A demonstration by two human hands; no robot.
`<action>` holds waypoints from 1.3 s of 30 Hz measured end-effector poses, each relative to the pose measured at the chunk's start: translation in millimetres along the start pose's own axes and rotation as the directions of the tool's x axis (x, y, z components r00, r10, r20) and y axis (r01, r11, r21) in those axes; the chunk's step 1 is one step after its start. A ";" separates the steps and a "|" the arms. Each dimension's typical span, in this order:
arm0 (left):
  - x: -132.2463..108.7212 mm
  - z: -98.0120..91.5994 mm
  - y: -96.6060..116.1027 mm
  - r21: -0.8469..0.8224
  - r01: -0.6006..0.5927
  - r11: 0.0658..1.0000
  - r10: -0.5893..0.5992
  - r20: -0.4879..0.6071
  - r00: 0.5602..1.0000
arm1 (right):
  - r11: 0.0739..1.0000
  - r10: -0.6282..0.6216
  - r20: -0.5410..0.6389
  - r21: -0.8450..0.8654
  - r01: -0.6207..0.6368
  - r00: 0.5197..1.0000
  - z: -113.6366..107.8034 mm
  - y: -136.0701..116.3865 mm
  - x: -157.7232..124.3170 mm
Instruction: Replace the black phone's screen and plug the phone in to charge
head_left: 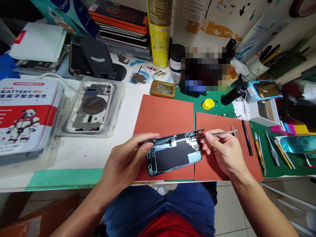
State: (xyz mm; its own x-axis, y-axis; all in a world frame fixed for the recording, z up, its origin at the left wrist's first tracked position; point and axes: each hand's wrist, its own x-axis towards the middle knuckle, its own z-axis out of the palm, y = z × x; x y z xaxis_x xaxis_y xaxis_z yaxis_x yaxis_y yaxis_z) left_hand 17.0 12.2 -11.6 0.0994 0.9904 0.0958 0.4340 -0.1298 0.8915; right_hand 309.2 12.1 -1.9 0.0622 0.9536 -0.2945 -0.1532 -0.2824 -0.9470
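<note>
An opened phone (pixel 172 158) lies on a red mat (pixel 163 115), its insides showing. Its screen panel (pixel 172 137) is lifted up along the far edge. My left hand (pixel 128 161) pinches the left end of that raised panel. My right hand (pixel 224 151) grips metal tweezers (pixel 222 133), whose tips reach the upper right corner of the phone, by the raised panel.
A second red mat (pixel 222 121) lies under my right hand. Several hand tools (pixel 269 149) lie on the green mat at right. A phone housing sits in a clear tray (pixel 91 105), a battery box (pixel 24 115) at left, a yellow can (pixel 160 33) behind.
</note>
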 end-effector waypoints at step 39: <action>1.1 -1.0 -3.6 0.015 -0.091 0.996 0.091 0.011 0.996 | 0.994 0.087 -0.031 0.064 -0.084 0.996 3.3 -6.1 7.5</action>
State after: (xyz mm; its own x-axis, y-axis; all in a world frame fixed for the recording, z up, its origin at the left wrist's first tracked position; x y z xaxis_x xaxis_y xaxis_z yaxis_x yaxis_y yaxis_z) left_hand 14.7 13.8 -14.3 0.1486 0.9739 0.1717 0.4364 -0.2204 0.8723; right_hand 307.4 21.3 2.1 0.0795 0.9219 -0.3792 -0.2211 -0.3546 -0.9085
